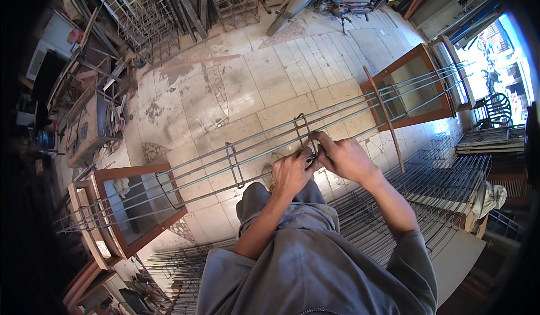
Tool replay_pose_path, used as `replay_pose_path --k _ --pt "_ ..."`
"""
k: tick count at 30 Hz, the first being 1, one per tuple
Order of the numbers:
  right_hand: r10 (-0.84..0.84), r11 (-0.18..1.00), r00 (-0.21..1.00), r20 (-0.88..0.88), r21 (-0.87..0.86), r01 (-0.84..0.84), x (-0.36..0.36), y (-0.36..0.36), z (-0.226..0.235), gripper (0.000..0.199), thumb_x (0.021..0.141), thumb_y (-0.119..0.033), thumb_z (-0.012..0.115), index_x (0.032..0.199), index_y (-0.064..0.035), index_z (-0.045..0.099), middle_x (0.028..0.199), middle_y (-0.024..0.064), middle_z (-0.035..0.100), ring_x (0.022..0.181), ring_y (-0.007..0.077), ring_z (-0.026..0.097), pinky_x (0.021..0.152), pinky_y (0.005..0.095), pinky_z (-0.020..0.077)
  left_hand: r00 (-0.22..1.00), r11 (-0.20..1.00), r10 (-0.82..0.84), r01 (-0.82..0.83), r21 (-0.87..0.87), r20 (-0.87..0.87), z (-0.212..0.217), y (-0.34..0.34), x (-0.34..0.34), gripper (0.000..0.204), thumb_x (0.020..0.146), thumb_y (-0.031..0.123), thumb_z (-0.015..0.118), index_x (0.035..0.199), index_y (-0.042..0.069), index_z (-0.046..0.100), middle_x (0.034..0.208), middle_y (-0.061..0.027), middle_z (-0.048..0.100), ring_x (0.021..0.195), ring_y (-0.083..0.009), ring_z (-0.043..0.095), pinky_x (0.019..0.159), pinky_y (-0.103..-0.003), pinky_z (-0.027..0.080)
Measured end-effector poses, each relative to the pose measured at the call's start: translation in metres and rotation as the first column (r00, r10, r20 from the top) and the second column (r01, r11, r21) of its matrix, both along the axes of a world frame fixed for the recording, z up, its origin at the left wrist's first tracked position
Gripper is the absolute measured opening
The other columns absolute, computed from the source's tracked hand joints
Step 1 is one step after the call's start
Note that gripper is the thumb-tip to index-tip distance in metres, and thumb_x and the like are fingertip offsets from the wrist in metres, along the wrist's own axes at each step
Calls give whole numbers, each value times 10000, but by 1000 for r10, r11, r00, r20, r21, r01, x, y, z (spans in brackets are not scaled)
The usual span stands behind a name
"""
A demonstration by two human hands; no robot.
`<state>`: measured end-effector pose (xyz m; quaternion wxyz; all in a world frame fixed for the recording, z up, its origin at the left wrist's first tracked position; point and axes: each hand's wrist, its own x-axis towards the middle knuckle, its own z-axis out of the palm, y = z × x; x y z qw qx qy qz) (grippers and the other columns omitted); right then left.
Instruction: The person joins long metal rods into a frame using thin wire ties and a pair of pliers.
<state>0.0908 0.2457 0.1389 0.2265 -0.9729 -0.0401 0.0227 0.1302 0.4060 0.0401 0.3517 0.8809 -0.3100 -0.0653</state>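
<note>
A long cage of thin steel rods (264, 158) stretches across in front of me, from lower left to upper right. Rectangular wire stirrups (233, 166) sit around the rods at intervals. At the stirrup (301, 125) just right of the middle, both my hands meet on the cage's near side. My left hand (291, 173) is closed, its fingertips pinched at the near rod. My right hand (347, 158) is closed beside it, with thumb and fingers curled in by the stirrup. Whatever small thing lies between the fingertips is hidden.
Wood-framed glass cabinets bear the cage at the left (171, 183) and right (437, 98). Across its right part leans a thin brown stick (385, 115). Piled steel cages (416, 188) lie close on my right. A motorcycle (332, 0) and stacked stirrups (233, 3) stand beyond the tiled floor.
</note>
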Motion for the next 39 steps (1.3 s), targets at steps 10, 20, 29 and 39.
replay_pose_path --k 10,20,29,39 --pt "13 973 985 170 -229 26 16 -16 -24 401 834 -138 631 1221 -66 549 558 98 612 537 297 655 489 410 502 997 998 47 -45 45 -64 8 -7 1 304 818 397 737 880 106 678 873 -50 730 719 -301 696 619 -431 527" --pt "-171 970 979 113 -152 187 25 -33 -51 399 871 -170 622 1248 -83 525 560 124 608 539 335 644 501 456 496 997 1000 27 -27 -4 -73 8 -6 5 277 811 364 740 853 104 656 843 -46 717 703 -315 685 595 -445 510" --pt "-137 926 977 162 -329 184 31 -32 -76 644 855 -186 640 1459 -116 429 623 64 651 610 269 681 599 399 537 989 998 63 -61 20 -132 10 -11 5 280 821 365 735 830 97 654 807 -53 726 709 -309 693 609 -436 516" --pt "-493 868 710 503 342 360 -48 35 -95 210 798 -39 696 1003 -37 656 922 131 628 849 298 613 768 400 467 965 995 73 -55 80 -250 12 -11 12 273 837 365 723 842 100 656 779 -58 721 705 -300 689 631 -431 516"
